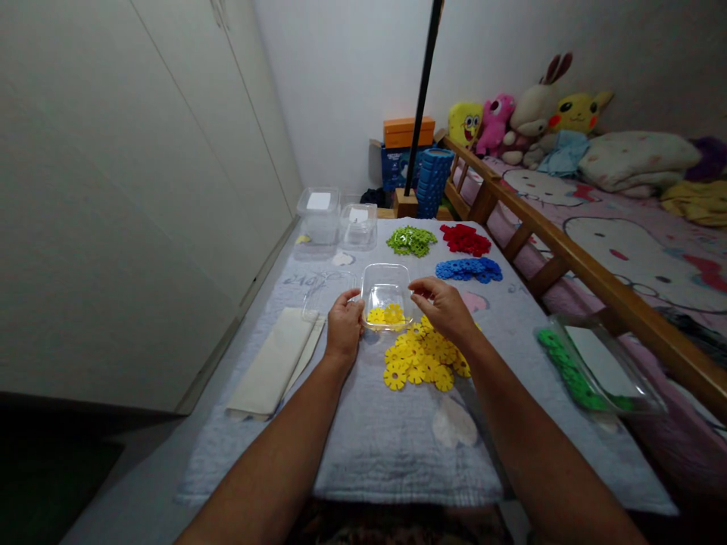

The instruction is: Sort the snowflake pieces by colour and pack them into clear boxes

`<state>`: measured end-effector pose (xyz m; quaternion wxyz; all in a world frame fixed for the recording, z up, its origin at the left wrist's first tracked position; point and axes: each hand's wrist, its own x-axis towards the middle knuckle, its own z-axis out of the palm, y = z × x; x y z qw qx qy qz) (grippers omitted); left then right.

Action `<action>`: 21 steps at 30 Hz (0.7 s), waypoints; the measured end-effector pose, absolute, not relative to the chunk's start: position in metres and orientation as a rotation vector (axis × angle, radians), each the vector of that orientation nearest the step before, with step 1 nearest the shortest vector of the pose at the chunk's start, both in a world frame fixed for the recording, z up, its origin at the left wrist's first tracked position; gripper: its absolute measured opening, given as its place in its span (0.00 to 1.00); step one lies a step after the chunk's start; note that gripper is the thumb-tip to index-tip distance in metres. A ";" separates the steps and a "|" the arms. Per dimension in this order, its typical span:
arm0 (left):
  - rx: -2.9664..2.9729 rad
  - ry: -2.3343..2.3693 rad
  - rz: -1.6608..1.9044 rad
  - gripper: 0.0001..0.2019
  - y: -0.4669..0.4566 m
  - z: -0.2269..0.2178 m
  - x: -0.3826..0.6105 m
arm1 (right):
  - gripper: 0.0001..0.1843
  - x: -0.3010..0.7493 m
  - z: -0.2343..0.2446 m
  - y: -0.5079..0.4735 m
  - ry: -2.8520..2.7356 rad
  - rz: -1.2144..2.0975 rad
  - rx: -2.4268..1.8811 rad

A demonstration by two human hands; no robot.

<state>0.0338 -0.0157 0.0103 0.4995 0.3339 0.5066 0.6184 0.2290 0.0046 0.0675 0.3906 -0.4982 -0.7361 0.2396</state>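
A clear plastic container (387, 272) stands in front of me, with several yellow flower-shaped discs (387, 315) on its bottom. My left hand (344, 324) is closed on the container's left side. At the right rim, my right hand (440, 303) has its thumb and fingertips pinched together against the container. Under and in front of that hand lies a loose heap of yellow notched discs (423, 356). A clear lid (325, 294) lies flat left of the container, partly over a folded cream cloth or paper (273, 363).
Heaps of green (412, 241), red (466, 239) and blue discs (469, 269) lie at the back right. Clear boxes (319, 219) stand at the back left. A closed box of green discs (596, 367) sits by the wooden bed rail (568, 265). A cabinet (141, 189) borders the left.
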 end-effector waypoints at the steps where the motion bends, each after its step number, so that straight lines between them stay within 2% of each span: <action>1: 0.808 1.228 1.501 0.21 -0.015 0.010 0.034 | 0.05 0.232 0.066 0.004 -1.862 0.580 -1.283; 10: 0.801 1.246 1.553 0.22 -0.013 0.007 0.032 | 0.05 0.243 0.045 -0.058 -2.331 0.349 -1.175; 16: 0.767 1.245 1.581 0.21 -0.012 0.007 0.031 | 0.21 0.216 0.023 -0.102 -2.586 0.179 -1.016; 21: 0.760 1.231 1.585 0.21 -0.012 0.007 0.031 | 0.11 0.216 0.011 -0.096 -2.652 0.059 -1.035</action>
